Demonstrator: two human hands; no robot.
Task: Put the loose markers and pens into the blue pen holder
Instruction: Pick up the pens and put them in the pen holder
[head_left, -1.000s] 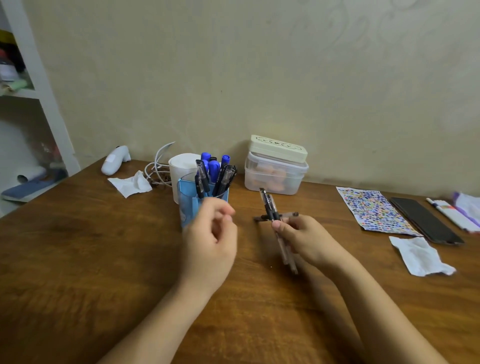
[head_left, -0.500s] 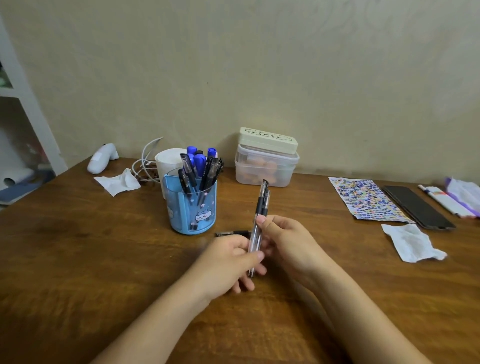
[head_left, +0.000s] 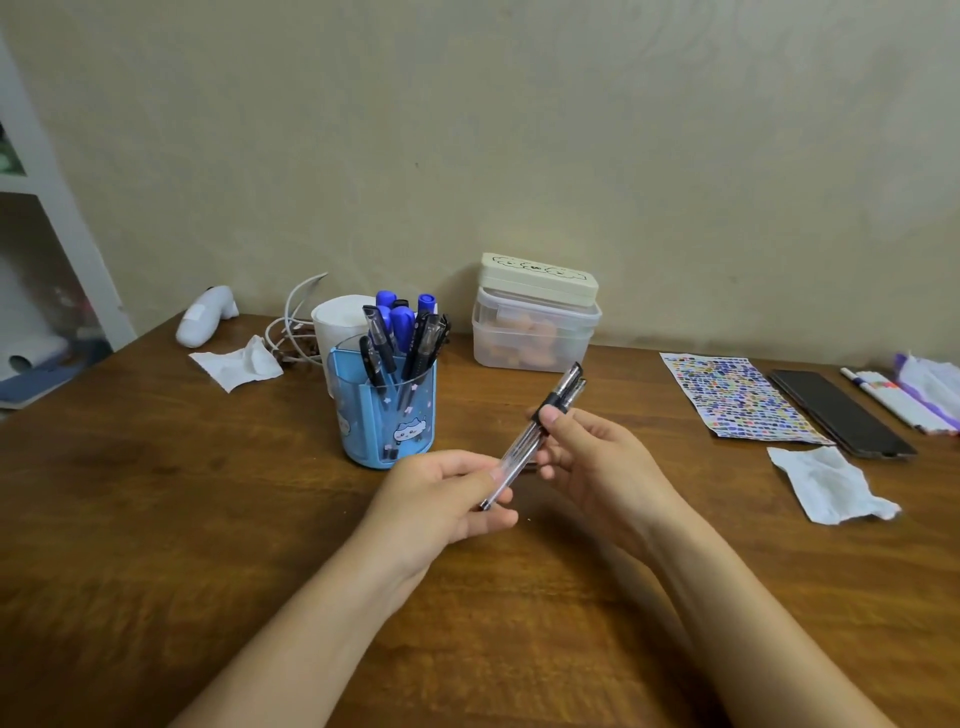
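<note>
The blue pen holder (head_left: 382, 415) stands on the wooden table (head_left: 156, 519), left of centre, with several black pens and blue markers upright in it. Just right of it, above the table, both hands hold a small bundle of clear black-capped pens (head_left: 540, 431) that slants up to the right. My left hand (head_left: 441, 501) pinches the lower tips. My right hand (head_left: 597, 462) grips the bundle near the caps, thumb on top. A dark pen lies on the table behind the hands, mostly hidden.
A white cup (head_left: 337, 325) and cables sit behind the holder. A clear lidded box (head_left: 535, 325) stands by the wall. At right lie a sticker sheet (head_left: 737, 397), a dark phone (head_left: 841, 413), white pens (head_left: 898, 400) and a crumpled tissue (head_left: 826, 491). Another tissue (head_left: 236, 364) lies at left.
My left hand came back from the holder and took the lower end of the pens held by my right hand. The bundle has tilted from upright to slanting right.
</note>
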